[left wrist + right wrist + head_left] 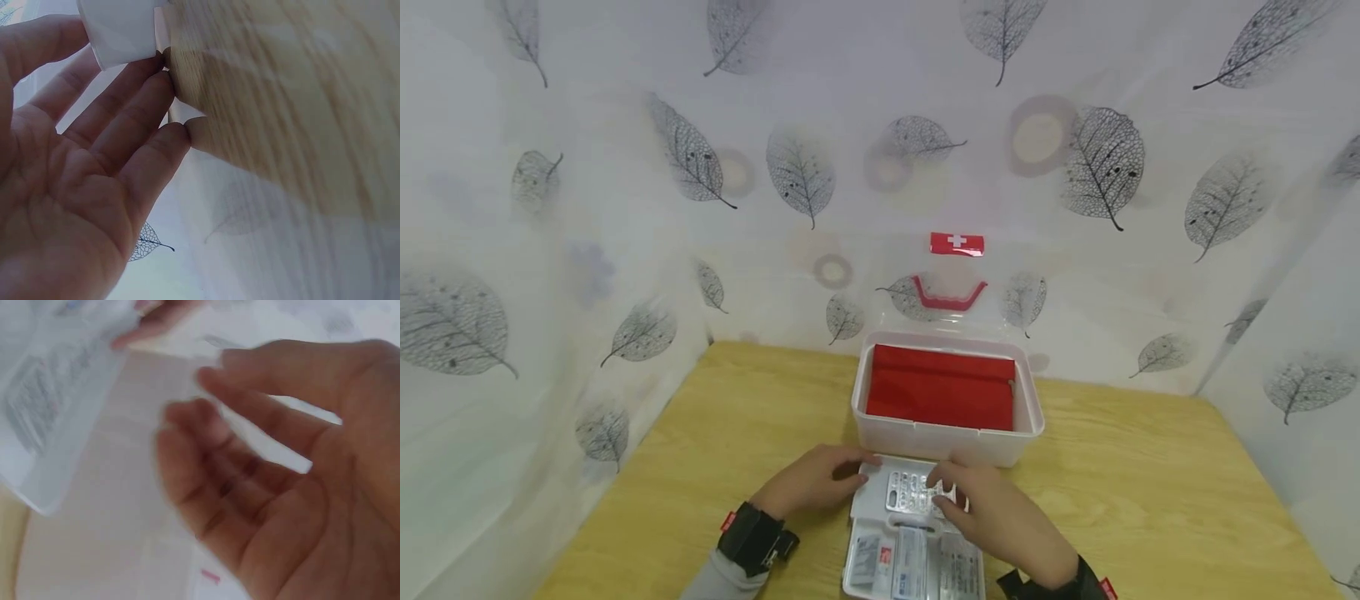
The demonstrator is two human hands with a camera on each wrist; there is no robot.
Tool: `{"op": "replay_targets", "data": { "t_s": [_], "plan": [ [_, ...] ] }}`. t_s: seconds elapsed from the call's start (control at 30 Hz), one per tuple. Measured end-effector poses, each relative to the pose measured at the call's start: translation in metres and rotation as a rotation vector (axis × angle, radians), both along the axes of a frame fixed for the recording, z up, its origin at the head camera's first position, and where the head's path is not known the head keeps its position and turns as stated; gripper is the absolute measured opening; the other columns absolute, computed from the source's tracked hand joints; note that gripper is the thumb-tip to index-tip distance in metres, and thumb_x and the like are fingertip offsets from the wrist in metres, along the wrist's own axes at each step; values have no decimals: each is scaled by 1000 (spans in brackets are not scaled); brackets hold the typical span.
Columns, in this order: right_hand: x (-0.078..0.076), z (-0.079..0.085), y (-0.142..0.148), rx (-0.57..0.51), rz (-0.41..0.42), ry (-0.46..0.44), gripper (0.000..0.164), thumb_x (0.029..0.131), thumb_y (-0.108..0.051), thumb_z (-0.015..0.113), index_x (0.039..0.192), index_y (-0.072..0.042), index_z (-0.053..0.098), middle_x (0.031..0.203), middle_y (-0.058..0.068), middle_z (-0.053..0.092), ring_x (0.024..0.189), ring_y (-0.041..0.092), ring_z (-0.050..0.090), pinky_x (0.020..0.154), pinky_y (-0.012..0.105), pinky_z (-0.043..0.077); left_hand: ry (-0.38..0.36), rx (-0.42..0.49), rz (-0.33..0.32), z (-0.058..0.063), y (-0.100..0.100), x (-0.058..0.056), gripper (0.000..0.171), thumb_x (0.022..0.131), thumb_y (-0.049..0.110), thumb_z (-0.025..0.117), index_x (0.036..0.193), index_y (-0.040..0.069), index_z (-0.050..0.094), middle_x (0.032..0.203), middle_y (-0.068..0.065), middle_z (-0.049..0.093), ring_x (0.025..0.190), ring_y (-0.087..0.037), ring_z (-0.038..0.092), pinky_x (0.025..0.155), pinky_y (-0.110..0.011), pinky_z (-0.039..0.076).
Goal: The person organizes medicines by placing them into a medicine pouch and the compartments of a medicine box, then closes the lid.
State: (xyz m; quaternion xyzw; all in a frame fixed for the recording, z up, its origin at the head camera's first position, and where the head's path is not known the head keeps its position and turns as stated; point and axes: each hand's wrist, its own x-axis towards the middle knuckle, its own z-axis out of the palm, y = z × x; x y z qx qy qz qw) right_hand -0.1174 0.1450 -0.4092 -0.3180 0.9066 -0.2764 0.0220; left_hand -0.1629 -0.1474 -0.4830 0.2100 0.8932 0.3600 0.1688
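Note:
A small white plastic case (863, 500) lies unfolded on the table. On its far half sits a silvery blister pack (904, 492); several flat packets (910, 558) fill the near half. My left hand (816, 483) holds the case's far left corner between thumb and index finger. In the left wrist view the other fingertips (178, 131) of that hand touch the wood. Over the right part of the blister pack hovers my right hand (992, 508), fingers loosely bent. Between those fingers the blurred right wrist view shows nothing held.
Just behind the case stands a translucent white box (895, 433) with a red cloth-like item (940, 385) inside. Its clear lid, with a red handle (951, 303) and a white-cross label (957, 244), leans up against the leaf-patterned wall covering (801, 167). A wood-grain table (760, 392) lies underneath.

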Motion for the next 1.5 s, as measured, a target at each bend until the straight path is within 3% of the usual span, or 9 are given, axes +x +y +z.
{"op": "replay_targets", "data": {
  "t_s": [0.17, 0.37, 0.5, 0.77, 0.93, 1.1, 1.3, 1.4, 1.5],
  "plan": [
    [-8, 14, 16, -134, -134, 136, 17, 90, -7, 75, 100, -20, 70, 98, -15, 56, 87, 5, 58, 73, 27, 57, 18, -3, -5, 0, -2, 0, 30, 101, 29, 62, 130, 32, 69, 130, 16, 65, 115, -6, 61, 104, -42, 51],
    [-19, 20, 32, -110, -277, 340, 20, 86, -4, 77, 104, -12, 73, 109, -2, 62, 105, 19, 55, 84, 43, 56, 44, -28, -11, -2, -8, -4, 37, 102, 19, 58, 134, 36, 66, 135, 18, 62, 114, -5, 59, 104, -41, 51],
    [-25, 14, 39, -97, -291, 300, 20, 87, -6, 78, 105, -11, 73, 111, -1, 62, 107, 21, 51, 86, 45, 54, 73, -43, -51, -5, -11, -3, 42, 98, 18, 66, 137, 34, 64, 135, 16, 62, 117, -3, 59, 105, -38, 51],
    [-37, 7, 52, -87, -325, 262, 21, 84, -10, 82, 102, -11, 72, 111, 6, 63, 115, 31, 47, 94, 53, 48, 134, -102, -69, 2, -10, -1, 28, 92, 17, 74, 117, 28, 74, 102, 19, 68, 86, -1, 58, 84, -24, 54],
    [-38, -1, 64, -31, -353, 192, 19, 87, -12, 79, 104, -10, 71, 112, 8, 61, 114, 32, 51, 94, 53, 51, 199, -148, -104, 10, -15, 19, 18, 86, 12, 78, 91, 29, 74, 94, 20, 64, 84, 0, 56, 81, -25, 53],
    [-37, -5, 72, -31, -371, 201, 15, 89, -11, 77, 102, -10, 70, 111, 7, 62, 113, 31, 56, 93, 52, 53, 235, -153, -151, 19, -21, 51, 16, 88, 20, 78, 81, 33, 71, 116, 14, 63, 97, 0, 57, 85, -24, 54],
    [-37, -4, 75, -4, -356, 134, 15, 91, -15, 75, 104, -10, 70, 118, 11, 62, 118, 34, 56, 96, 56, 52, 244, 52, -165, 41, -36, 90, 15, 92, 23, 74, 84, 35, 69, 123, 14, 63, 103, 0, 60, 85, -23, 55],
    [-35, -3, 74, 6, -353, 112, 18, 91, -15, 75, 107, -9, 70, 127, 18, 61, 123, 40, 54, 99, 61, 49, 348, 120, -150, 59, -42, 99, 14, 92, 27, 75, 84, 34, 66, 121, 15, 62, 101, 0, 60, 80, -21, 56],
    [-35, -3, 74, 4, -356, 96, 19, 92, -16, 73, 109, -8, 70, 135, 26, 58, 128, 47, 52, 101, 65, 46, 486, 177, -102, 82, -48, 93, 15, 90, 27, 77, 83, 34, 65, 117, 13, 63, 97, -3, 62, 73, -21, 56]
  ]
}}
